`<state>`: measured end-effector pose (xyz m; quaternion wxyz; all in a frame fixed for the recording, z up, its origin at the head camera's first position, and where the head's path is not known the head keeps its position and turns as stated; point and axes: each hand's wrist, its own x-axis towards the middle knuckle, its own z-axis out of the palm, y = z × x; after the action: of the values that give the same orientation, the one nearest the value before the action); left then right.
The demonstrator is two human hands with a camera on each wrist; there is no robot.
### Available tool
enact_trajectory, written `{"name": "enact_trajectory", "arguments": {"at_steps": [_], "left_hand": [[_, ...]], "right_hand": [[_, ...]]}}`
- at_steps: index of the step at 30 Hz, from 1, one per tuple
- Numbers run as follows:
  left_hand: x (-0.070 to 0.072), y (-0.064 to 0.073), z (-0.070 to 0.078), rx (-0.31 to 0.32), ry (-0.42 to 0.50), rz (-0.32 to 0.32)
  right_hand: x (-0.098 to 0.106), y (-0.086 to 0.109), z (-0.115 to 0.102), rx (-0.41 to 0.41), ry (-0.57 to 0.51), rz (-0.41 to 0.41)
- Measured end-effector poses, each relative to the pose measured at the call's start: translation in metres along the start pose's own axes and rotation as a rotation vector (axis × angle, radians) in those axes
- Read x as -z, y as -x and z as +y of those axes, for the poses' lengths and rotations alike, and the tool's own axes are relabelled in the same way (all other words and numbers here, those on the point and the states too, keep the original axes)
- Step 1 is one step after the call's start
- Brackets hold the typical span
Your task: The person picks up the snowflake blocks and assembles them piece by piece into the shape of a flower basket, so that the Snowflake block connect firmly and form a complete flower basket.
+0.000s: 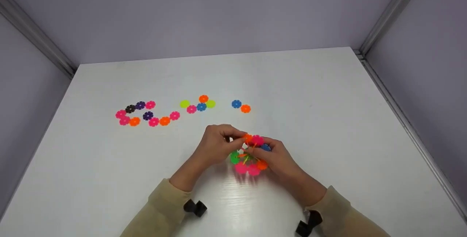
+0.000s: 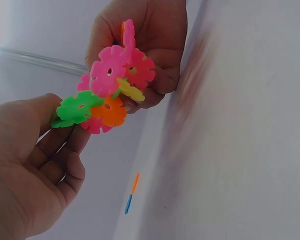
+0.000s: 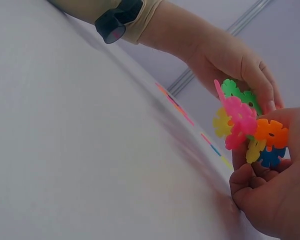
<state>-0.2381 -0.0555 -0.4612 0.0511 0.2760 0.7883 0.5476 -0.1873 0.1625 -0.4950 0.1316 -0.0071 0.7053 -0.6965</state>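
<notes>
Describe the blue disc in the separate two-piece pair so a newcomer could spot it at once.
On the white table, find the two-piece pair right of the longer chains of flower discs. It is the blue disc; its only neighbour is an orange disc.

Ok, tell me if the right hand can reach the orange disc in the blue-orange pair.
Probably yes: bare tabletop lies between the right hand and the orange disc, though that hand's grip is occupied by the cluster.
</notes>
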Motion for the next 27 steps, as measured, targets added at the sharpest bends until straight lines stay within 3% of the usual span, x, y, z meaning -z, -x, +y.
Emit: {"name": "enact_trajectory", "arguments": {"at_steps": [8, 19, 27], "left_hand": [[-0.0024, -0.0003, -0.0037, 0.042, 0.02, 0.012], [-0.0037, -0.0025, -0.0037, 0.023, 0.01, 0.036], [-0.0034, -0.0017, -0.0044, 0.055, 0.028, 0.125]], "right_hand": [[0.0007, -0.0008, 0.0014, -0.007, -0.002, 0.001], [0.0045, -0.0015, -0.0009, -0.017, -0.022, 0.005], [0.0036, 0.0001, -0.0047, -0.059, -0.218, 0.02]]}}
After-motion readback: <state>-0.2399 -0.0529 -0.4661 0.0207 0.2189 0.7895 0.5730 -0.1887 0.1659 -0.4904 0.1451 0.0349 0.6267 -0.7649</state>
